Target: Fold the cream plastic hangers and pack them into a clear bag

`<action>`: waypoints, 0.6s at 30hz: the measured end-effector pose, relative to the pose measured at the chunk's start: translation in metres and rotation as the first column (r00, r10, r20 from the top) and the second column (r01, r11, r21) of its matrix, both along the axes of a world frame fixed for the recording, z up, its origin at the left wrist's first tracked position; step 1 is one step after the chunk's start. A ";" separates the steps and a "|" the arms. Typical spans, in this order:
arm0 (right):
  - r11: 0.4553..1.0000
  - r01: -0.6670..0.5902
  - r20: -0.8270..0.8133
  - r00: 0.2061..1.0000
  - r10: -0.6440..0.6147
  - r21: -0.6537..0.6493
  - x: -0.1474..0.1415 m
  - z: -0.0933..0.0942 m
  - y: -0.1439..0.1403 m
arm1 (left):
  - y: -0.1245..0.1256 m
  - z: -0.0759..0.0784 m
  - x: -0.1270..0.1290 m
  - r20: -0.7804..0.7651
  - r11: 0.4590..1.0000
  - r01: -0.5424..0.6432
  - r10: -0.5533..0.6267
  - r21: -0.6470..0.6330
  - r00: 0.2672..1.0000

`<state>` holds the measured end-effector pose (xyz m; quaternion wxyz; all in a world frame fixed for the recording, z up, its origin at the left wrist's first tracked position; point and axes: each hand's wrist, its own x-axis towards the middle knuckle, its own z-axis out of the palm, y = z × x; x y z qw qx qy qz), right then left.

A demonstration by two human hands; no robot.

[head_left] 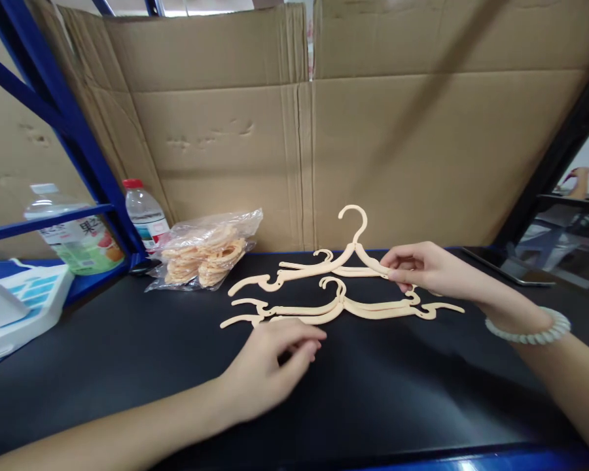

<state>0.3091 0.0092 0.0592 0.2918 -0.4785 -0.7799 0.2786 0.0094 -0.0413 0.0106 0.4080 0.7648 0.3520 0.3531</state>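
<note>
My right hand (422,265) pinches the right arm of a cream plastic folding hanger (307,271), whose hook stands raised above the table. Behind it, a smaller hook of another hanger (322,254) shows, partly covered. In front lie stacked cream hangers (377,311) with their arms spread and hooks side by side. My left hand (277,366) hovers just before the left arms of this stack, its fingers loosely curled and the index stretched out. Nothing shows between those fingers. Whether it touches the stack I cannot tell.
A clear plastic bag (203,252) of folded cream pieces sits at the back left, near a red-capped bottle (146,216) and a larger juice bottle (78,235). A white-and-blue plastic item (24,307) is far left, a dark flat device (508,267) right. Cardboard (216,144) walls the back.
</note>
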 end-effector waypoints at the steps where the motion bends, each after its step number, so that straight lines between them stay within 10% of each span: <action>1: 0.999 -0.030 0.001 1.000 0.031 -0.041 0.001 -0.001 -0.002 | -0.006 0.001 0.001 -0.123 0.979 0.118 -0.098 0.165 0.988; 7: 0.958 -0.235 0.157 0.953 0.260 -0.162 -0.005 -0.009 -0.008 | -0.011 0.004 -0.001 -0.424 0.781 0.307 -0.060 0.544 0.904; 18: 0.975 -0.217 0.484 0.850 0.210 -0.044 -0.011 -0.012 -0.012 | -0.007 0.001 0.002 -0.572 0.745 0.381 0.001 0.548 0.820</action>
